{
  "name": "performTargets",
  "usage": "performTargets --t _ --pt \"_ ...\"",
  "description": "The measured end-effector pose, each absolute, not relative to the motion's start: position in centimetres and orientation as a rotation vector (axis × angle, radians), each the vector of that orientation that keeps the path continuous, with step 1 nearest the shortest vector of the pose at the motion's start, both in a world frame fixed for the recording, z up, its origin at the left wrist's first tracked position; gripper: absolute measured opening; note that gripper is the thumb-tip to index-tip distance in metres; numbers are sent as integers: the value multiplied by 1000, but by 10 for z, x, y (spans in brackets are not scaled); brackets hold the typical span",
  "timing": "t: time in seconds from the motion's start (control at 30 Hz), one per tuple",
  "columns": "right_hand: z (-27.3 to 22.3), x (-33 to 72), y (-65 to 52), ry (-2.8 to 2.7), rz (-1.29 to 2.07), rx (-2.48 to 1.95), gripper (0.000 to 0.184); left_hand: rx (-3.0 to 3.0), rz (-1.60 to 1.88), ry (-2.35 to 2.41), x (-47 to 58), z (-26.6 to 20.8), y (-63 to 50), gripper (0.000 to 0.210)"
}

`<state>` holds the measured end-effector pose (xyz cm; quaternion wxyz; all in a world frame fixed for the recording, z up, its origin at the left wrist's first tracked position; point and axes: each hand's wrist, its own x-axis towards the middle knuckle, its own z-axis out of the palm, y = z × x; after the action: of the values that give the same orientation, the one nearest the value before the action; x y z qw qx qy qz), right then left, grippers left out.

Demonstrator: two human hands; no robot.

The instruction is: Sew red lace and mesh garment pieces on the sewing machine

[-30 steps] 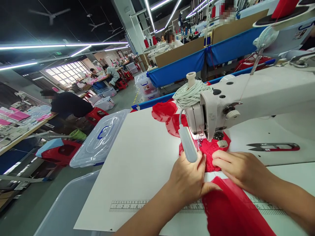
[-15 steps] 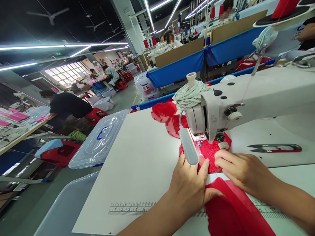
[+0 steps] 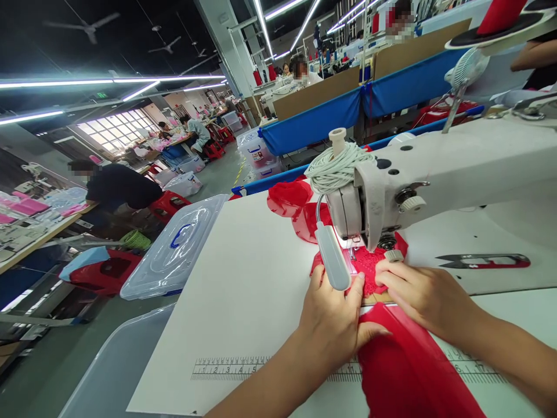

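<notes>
1. The left hand (image 3: 335, 325) lies flat, palm down, on a red fabric piece (image 3: 404, 366); its fingers (image 3: 354, 290) are stretched out and pressed on the cloth, not curled around it, with the thumb spread to the side over the smooth red part.
2. The right hand (image 3: 418, 293) also rests flat, its fingers (image 3: 385, 271) extended and pressing on the lacy, openwork edge of the fabric just ahead of the left fingers.
3. The fabric runs from below both hands, where it is smooth and slightly glossy, forward between the fingers to the needle area, where it turns to textured lace.
4. Right above the fingertips stands the white sewing machine (image 3: 435, 168), with a hard enamel body and rounded head; a slim grey lamp (image 3: 333, 258) hangs beside the left fingers.
5. A coil of white cord (image 3: 335, 165) sits on the machine head.
6. Beyond the right fingers, well apart, thread snips (image 3: 483, 261) with red handles lie on the pale, smooth desk (image 3: 243, 290).
7. A printed ruler scale (image 3: 230, 366) runs along the desk near the left wrist.
</notes>
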<state>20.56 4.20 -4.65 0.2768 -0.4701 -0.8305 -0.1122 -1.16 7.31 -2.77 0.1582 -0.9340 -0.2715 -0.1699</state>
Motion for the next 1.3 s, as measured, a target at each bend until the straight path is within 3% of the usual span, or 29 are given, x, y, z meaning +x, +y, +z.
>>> performTargets --t 0.3,0.53,1.3 --pt "-43 202 41 -2177 -377 -1251 37 -2745 -618 -742 -6 -25 79 89" --pt "-47 201 36 -2196 -330 -1134 33 -2781 -550 -718 -8 -28 72 94" --pt "-56 200 40 -2152 -280 -1150 37 -2652 -588 -753 -5 -28 74 90"
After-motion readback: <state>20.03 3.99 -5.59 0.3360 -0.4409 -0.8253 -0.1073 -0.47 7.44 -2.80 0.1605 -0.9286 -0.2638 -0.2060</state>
